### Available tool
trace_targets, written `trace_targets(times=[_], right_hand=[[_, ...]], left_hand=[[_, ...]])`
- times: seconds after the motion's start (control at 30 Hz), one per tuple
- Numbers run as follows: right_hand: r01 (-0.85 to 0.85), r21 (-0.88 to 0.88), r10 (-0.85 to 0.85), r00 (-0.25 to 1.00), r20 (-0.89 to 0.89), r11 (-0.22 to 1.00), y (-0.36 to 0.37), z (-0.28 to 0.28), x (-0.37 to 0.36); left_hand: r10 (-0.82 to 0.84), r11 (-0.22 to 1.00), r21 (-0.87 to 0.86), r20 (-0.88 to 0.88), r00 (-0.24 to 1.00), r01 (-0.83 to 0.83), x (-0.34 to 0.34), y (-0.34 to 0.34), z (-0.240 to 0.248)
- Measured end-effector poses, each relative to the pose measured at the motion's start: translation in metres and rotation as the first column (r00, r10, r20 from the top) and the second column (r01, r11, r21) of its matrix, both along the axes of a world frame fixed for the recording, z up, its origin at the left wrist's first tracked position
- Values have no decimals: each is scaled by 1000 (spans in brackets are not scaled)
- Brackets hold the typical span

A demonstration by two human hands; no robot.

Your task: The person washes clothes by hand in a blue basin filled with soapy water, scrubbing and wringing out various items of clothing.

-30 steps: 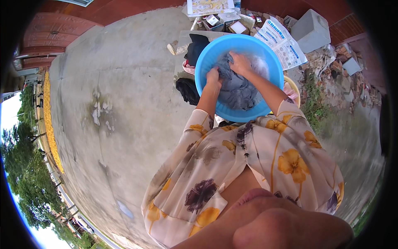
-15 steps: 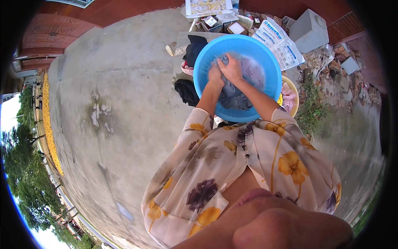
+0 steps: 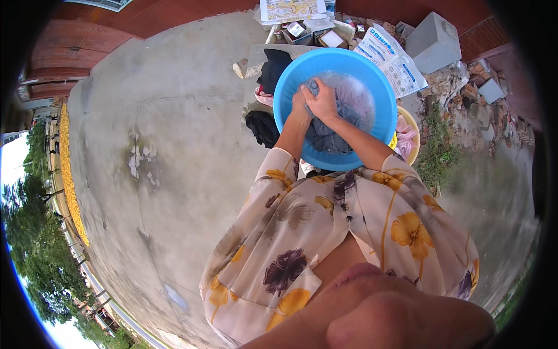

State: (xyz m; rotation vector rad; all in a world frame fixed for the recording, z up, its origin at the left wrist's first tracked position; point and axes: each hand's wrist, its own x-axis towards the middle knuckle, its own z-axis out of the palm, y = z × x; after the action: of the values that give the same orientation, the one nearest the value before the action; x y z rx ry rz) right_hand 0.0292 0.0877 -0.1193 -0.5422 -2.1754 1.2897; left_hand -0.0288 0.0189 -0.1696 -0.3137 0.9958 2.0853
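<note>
A round blue wash basin [image 3: 290, 81] stands on the concrete ground in front of me, holding soapy water and a wet grey garment [image 3: 325, 136]. My left hand [image 3: 300, 104] and my right hand [image 3: 321, 100] are pressed together over the far part of the basin. Both are shut on a bunched part of the grey garment, which trails down toward the near rim.
Dark clothes [image 3: 273, 67] and a black heap [image 3: 261, 127] lie left of the basin. A yellow basin [image 3: 414, 123] with pink cloth sits to the right. Printed sacks [image 3: 390, 58], a grey concrete block [image 3: 433, 41], boxes and rubble lie beyond. A weed patch [image 3: 433, 160] grows at right.
My hands were apart on the cloth a second ago. They have come together and moved toward the far side of the basin, bunching the garment between them.
</note>
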Motion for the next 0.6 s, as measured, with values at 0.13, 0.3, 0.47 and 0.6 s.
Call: trace_targets(times=[0.13,0.3,0.47,0.6], right_hand=[[162,27,-162,931,327,986,68,-58,-26],[-318,272,126,827,547,908,62,-47,-9],[-94,243,-27,892,451,966,71,-50,-14],[-249,-224,306,912,275,942,33,-12,-1]], left_hand=[[266,957,-142,78,961,-254,18,23,22],[198,941,-308,153,968,-143,17,-2,25],[150,937,-341,175,973,-83,10,10,13],[206,976,-127,278,938,-176,-5,3,-17]])
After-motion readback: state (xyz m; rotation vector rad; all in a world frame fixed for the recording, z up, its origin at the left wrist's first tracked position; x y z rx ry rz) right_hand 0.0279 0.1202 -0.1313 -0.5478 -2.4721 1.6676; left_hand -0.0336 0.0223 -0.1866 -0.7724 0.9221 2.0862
